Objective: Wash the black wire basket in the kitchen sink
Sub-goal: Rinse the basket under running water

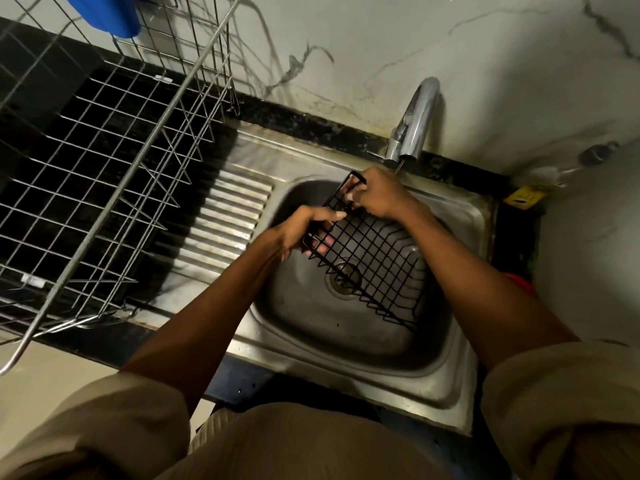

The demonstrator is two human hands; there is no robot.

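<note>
The black wire basket (377,258) is held tilted over the steel sink (298,327), above the drain (344,280). My left hand (308,230) grips the basket's near left corner, with fingers showing through the mesh. My right hand (375,194) holds the basket's far top edge, just below the chrome tap (414,124). Whether water runs from the tap cannot be made out.
A large silver wire dish rack (114,161) stands on the black counter at the left, holding a blue item (107,12) at its top. A ribbed drainboard (228,223) lies between rack and sink. A yellow packet (524,195) and a red object (519,282) sit at the right.
</note>
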